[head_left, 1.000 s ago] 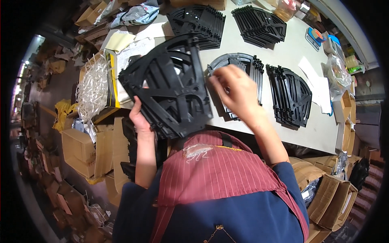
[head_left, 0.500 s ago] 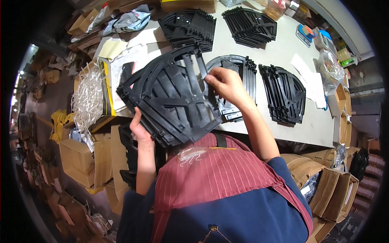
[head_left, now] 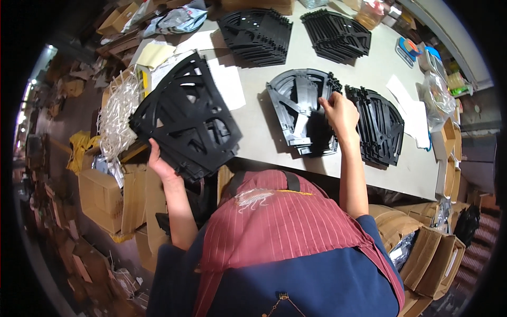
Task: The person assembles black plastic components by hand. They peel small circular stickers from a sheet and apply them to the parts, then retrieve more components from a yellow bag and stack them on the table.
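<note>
The left hand grips the lower edge of a stack of black fan-shaped plastic frames, fingers closed around it, holding the stack tilted above the left edge of the pale surface. The right hand rests on a second pile of black frames lying flat on the surface in front of the person, its fingers pinching the pile's upper right edge. Just beside it to the right lies a third pile. Two more piles and sit at the far side. A heap of pale plastic strips lies to the left, with cardboard boxes below it on the floor.
</note>
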The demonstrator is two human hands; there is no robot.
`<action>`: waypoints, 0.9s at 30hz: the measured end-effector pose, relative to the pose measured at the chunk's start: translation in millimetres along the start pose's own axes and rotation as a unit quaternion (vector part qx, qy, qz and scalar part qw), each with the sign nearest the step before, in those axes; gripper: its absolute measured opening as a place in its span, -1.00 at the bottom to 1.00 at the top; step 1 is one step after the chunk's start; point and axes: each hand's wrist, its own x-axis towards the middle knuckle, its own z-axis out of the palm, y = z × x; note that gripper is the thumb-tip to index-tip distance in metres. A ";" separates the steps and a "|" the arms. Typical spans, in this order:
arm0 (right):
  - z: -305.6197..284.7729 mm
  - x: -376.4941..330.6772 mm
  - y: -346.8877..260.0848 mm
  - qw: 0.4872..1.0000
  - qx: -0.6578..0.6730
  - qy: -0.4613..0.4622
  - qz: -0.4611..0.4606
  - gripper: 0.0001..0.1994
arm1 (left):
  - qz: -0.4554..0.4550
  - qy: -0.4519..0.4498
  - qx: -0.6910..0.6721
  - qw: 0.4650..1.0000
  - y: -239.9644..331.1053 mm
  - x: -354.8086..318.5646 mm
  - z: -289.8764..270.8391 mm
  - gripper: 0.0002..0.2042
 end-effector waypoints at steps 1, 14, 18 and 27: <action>-5.9 -3.5 -11.2 0.997 0.060 0.007 -0.038 -0.62 | -0.004 -0.009 0.004 1.000 -4.7 -0.7 7.6 -0.49; -31.4 -27.1 -106.1 0.874 0.395 -0.242 -0.148 -0.63 | -0.089 -0.044 -0.009 0.995 -50.7 -12.2 47.9 -0.58; -49.3 -37.2 -110.5 0.688 0.639 -0.322 -0.120 -0.79 | -0.121 -0.060 0.011 0.991 -46.8 -15.8 41.8 -0.60; -108.8 -45.3 -119.0 0.755 0.570 -0.215 -0.243 -0.75 | -0.078 -0.019 0.030 0.996 -58.7 -15.8 48.0 -0.65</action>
